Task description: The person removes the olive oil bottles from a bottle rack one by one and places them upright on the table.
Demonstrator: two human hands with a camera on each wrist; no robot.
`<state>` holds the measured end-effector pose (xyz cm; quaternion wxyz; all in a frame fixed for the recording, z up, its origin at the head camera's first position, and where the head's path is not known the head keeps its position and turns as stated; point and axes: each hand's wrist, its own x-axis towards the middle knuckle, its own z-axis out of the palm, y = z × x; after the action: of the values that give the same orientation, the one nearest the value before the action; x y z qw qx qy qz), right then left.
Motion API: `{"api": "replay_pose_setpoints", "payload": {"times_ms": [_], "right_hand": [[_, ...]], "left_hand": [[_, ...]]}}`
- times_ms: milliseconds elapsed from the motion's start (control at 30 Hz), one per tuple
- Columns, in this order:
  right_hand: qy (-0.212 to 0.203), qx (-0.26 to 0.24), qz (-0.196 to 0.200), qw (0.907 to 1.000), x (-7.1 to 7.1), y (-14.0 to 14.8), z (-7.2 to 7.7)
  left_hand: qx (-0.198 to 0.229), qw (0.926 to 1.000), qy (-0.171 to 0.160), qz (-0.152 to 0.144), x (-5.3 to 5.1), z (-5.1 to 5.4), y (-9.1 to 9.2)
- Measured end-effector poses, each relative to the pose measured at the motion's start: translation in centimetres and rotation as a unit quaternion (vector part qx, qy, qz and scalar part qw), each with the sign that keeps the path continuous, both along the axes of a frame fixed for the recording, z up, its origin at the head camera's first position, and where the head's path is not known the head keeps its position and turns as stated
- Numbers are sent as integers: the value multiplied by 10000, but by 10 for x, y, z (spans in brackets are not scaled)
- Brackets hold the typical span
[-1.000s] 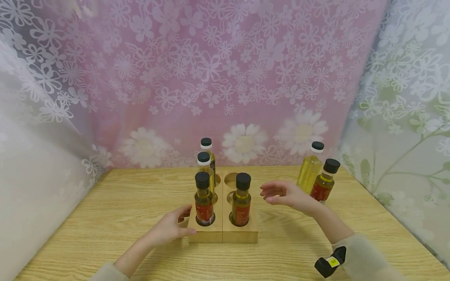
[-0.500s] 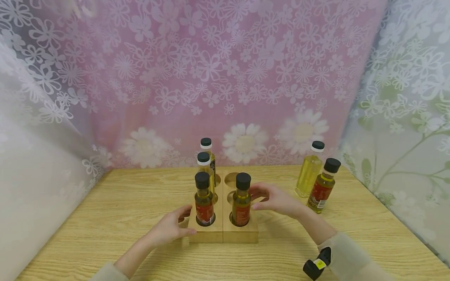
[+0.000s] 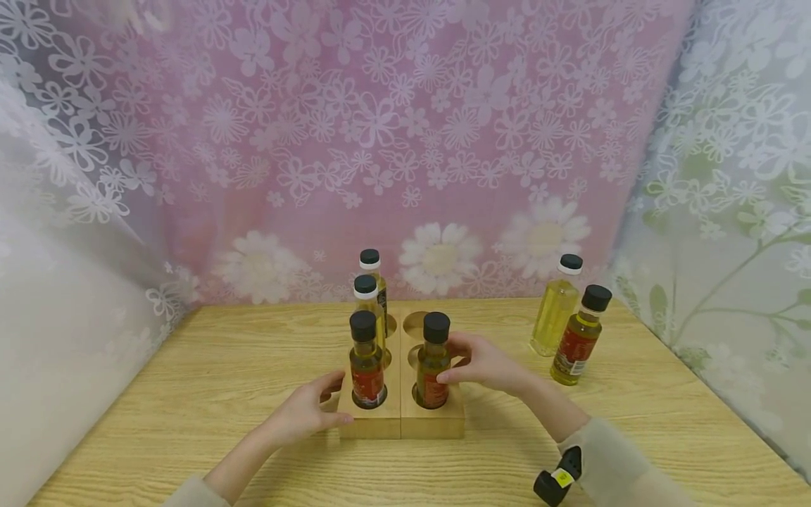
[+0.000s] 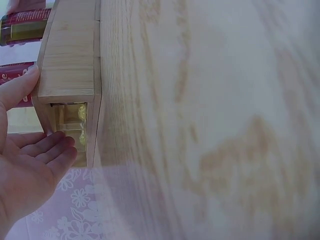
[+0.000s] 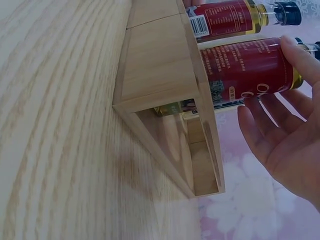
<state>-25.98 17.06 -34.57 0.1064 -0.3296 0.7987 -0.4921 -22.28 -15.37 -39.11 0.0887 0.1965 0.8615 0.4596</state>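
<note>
A two-part wooden bottle rack (image 3: 370, 428) with round holes stands on the table. My right hand (image 3: 488, 366) is at a black-capped, red-labelled oil bottle (image 3: 433, 384) upright in the rack's front right hole. Its thumb lies on the bottle's near side, with the fingers curled around the far side. At the rack's left side is my left hand (image 3: 304, 412), thumb on the top edge and relaxed fingers by the open end (image 4: 70, 120). Another red-labelled oil bottle (image 3: 367, 384) sits in the front left hole. Behind it stand two oil bottles with white collars, partly hidden.
On the table at right stand a clear bottle of yellow oil (image 3: 553, 320) and a red-labelled oil bottle (image 3: 575, 345). A pink flowered curtain (image 3: 405, 141) hangs behind the table. Two round holes of the rack show behind the front right bottle.
My right hand has moved left from beside the right-hand bottles to the rack's front right bottle, its thumb now over the label. My left hand has stayed at the rack.
</note>
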Motion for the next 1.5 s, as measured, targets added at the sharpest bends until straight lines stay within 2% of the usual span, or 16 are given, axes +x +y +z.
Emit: {"api": "replay_pose_setpoints", "payload": {"times_ms": [367,500,633,800,900,1100,1500], "right_hand": [[712,-62,-177,9973,3,-6,-1],[812,-192,-459,9955,5,-4,1],[746,-482,-777,9930,7,1,13],[710,-878,-927,9893,7,12,30],[813,-919,-1031,9871,6,20,39],[948,-507,-1312,9855,5,40,49],[998,228,-1985,9747,17,90,48]], "left_hand": [[-56,10000,58,14,0,1,0],[-66,10000,55,27,2,3,1],[-104,9999,76,28,4,3,2],[-48,10000,13,-19,5,2,2],[-32,10000,33,-51,4,2,2],[-31,10000,15,-75,1,2,1],[-70,10000,-52,6,4,4,1]]}}
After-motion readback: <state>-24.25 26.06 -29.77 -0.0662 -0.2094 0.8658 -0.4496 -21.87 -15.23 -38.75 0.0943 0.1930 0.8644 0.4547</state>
